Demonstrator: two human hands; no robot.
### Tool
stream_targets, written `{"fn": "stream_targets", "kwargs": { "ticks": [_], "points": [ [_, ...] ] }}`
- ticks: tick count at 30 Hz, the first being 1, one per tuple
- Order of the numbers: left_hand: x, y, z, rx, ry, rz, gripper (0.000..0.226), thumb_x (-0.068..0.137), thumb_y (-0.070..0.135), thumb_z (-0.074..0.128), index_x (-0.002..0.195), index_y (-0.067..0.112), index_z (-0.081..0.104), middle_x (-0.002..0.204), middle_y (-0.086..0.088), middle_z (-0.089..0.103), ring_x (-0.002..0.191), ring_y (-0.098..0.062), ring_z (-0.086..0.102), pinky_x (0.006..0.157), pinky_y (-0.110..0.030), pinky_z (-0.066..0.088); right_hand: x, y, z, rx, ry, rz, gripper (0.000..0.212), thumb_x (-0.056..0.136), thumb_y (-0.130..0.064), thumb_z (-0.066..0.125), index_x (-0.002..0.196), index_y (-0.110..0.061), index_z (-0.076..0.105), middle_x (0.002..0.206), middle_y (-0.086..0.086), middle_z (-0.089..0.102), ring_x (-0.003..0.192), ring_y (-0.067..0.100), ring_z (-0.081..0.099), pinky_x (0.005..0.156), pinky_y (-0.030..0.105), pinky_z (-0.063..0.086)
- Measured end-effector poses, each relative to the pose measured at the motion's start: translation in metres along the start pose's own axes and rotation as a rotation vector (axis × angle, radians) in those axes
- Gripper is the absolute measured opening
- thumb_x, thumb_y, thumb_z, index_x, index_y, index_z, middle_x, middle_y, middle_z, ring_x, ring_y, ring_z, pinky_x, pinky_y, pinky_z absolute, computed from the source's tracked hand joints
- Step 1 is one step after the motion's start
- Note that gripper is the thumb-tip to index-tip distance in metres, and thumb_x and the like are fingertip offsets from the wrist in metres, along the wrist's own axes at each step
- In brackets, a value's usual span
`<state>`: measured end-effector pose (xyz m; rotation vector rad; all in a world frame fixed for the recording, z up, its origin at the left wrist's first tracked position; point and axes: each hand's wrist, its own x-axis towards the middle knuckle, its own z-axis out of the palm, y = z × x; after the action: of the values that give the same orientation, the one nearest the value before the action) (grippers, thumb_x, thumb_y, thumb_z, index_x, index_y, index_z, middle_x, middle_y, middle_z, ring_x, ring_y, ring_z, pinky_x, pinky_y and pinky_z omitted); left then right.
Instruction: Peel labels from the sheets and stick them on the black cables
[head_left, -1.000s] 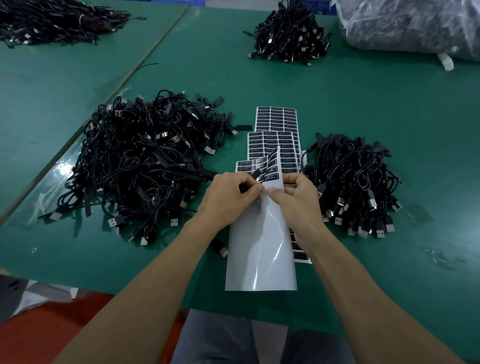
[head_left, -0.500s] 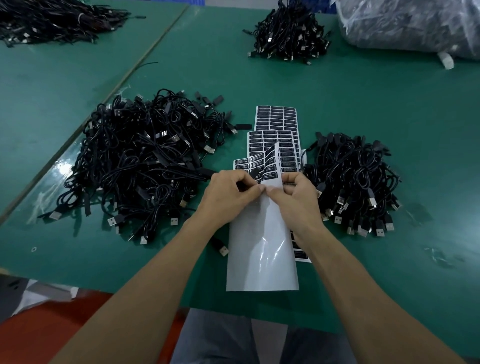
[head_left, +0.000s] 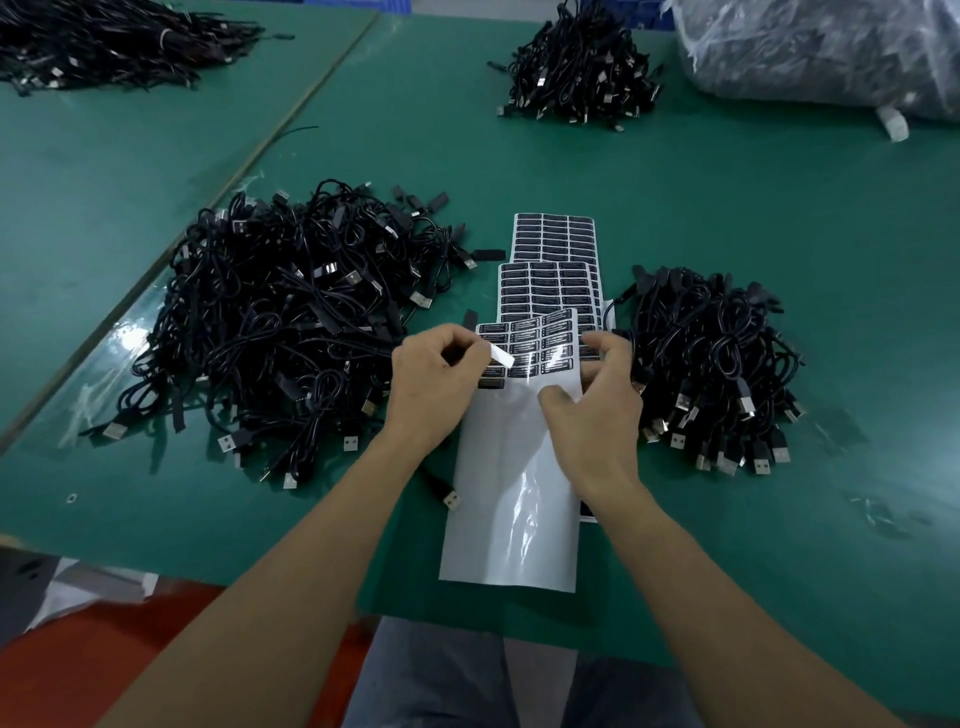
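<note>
Looking down from the head cam: the left hand (head_left: 434, 387) pinched one label (head_left: 502, 357) btwn thumb & forefinger, fingers curled tight on it. The label's white underside faced up, lifted clear of the sheet (head_left: 511, 493). The right hand (head_left: 597, 415) gripped that sheet at its right edge, thumb pressed on the front, the other fingers curled behind it.

The sheet lay lengthwise on the green worktop (head_left: 779, 208), near end close to the worktop's front edge. Most of it was bare glossy backing, w/ only a few rows of black labels (head_left: 543, 345) left at the far end, which curled up off the surface. Two more full sheets (head_left: 553, 241) lay overlapped, partly under it & beyond it.

A big cable pile (head_left: 280, 322) sat left of the sheets, just beside the left hand. A smaller cable pile (head_left: 711, 364) sat right of them, close behind the right hand's fingers. One loose cable (head_left: 449, 500) w/ a USB plug lay by the left forearm, touching the sheet's left edge or nearly so; couldn't tell which. A far cable pile (head_left: 576, 67) & a far-left cable heap (head_left: 104, 41) lay well apart from the hands. A clear plastic bag (head_left: 831, 52) sat at the far right corner, contents too blurred to tell. Grey trousers (head_left: 457, 686) showed below the worktop edge.
</note>
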<state>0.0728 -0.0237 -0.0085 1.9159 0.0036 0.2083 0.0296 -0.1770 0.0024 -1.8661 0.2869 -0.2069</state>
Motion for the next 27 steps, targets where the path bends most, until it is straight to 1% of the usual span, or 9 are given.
{"fn": "stream_targets", "kwargs": {
  "ticks": [2,4,6,8,10,12,16,20,27],
  "points": [
    [-0.001,0.001,0.000,0.000,0.014,0.016,0.019,0.086,0.021,0.066,0.069,0.029,0.069,0.053,0.010,0.061,0.051,-0.014,0.054,0.053,-0.027,0.045,-0.002,-0.001,0.002,-0.171,-0.037,-0.052,0.053,0.085,-0.001,0.060,0.131,-0.024,0.046,0.121,-0.001,0.051,0.098,0.003,0.044,0.078,0.001,0.036],
    [-0.002,0.001,0.001,0.012,0.019,0.032,0.020,0.086,0.022,0.067,0.068,0.032,0.068,0.058,0.006,0.065,0.055,-0.026,0.060,0.054,-0.031,0.049,-0.005,-0.003,0.003,-0.344,-0.064,-0.109,0.056,0.086,-0.001,0.060,0.137,-0.019,0.046,0.130,0.003,0.039,0.103,0.002,0.030,0.085,0.001,0.028],
    [-0.002,0.001,0.002,0.015,0.017,0.041,0.019,0.085,0.025,0.067,0.068,0.033,0.068,0.061,0.005,0.067,0.059,-0.029,0.063,0.056,-0.035,0.051,-0.007,-0.008,0.005,-0.592,-0.047,-0.170,0.058,0.087,-0.007,0.064,0.140,-0.019,0.045,0.139,0.007,0.032,0.117,0.016,0.031,0.097,0.018,0.026],
    [-0.003,0.002,0.002,0.008,0.008,0.061,0.016,0.081,0.033,0.066,0.066,0.036,0.069,0.061,0.007,0.067,0.054,-0.022,0.061,0.055,-0.033,0.051,-0.010,-0.014,0.006,-0.779,-0.009,-0.249,0.056,0.086,-0.018,0.068,0.137,-0.021,0.047,0.141,0.007,0.032,0.124,0.027,0.034,0.102,0.036,0.030],
    [-0.003,0.005,0.001,0.006,-0.006,0.102,0.015,0.079,0.040,0.064,0.065,0.041,0.070,0.061,0.011,0.068,0.052,-0.011,0.057,0.053,-0.029,0.049,-0.010,-0.020,0.008,-0.802,-0.037,-0.318,0.048,0.086,-0.028,0.069,0.130,-0.020,0.052,0.131,0.005,0.043,0.121,0.027,0.039,0.100,0.038,0.032],
    [-0.004,0.005,0.001,0.020,-0.024,0.124,0.015,0.080,0.037,0.065,0.068,0.043,0.073,0.063,0.011,0.069,0.053,-0.012,0.059,0.052,-0.028,0.049,-0.010,-0.024,0.012,-0.785,-0.088,-0.348,0.038,0.087,-0.032,0.068,0.120,-0.019,0.054,0.121,0.003,0.051,0.114,0.025,0.045,0.096,0.035,0.036],
    [-0.004,0.001,0.002,0.053,-0.030,0.101,0.012,0.086,0.019,0.070,0.079,0.021,0.079,0.064,0.011,0.071,0.055,-0.007,0.062,0.055,-0.024,0.050,-0.005,-0.025,0.019,-0.698,-0.120,-0.327,0.025,0.091,-0.030,0.066,0.107,-0.015,0.055,0.112,0.005,0.058,0.107,0.025,0.052,0.089,0.034,0.041],
    [-0.004,0.001,0.001,0.058,-0.034,0.099,0.013,0.086,0.014,0.070,0.078,0.019,0.078,0.065,0.010,0.072,0.059,-0.009,0.066,0.059,-0.029,0.056,-0.002,-0.023,0.022,-0.684,-0.101,-0.353,0.013,0.096,-0.026,0.061,0.099,-0.013,0.058,0.105,0.005,0.062,0.102,0.026,0.054,0.085,0.036,0.043],
    [-0.003,0.000,0.003,0.067,-0.046,0.079,0.011,0.085,0.022,0.072,0.075,0.024,0.077,0.065,0.011,0.072,0.061,-0.016,0.068,0.063,-0.038,0.059,0.002,-0.023,0.020,-0.658,-0.081,-0.354,0.012,0.094,-0.025,0.064,0.099,-0.014,0.060,0.102,0.004,0.065,0.100,0.023,0.055,0.079,0.032,0.042]
  ]
}}
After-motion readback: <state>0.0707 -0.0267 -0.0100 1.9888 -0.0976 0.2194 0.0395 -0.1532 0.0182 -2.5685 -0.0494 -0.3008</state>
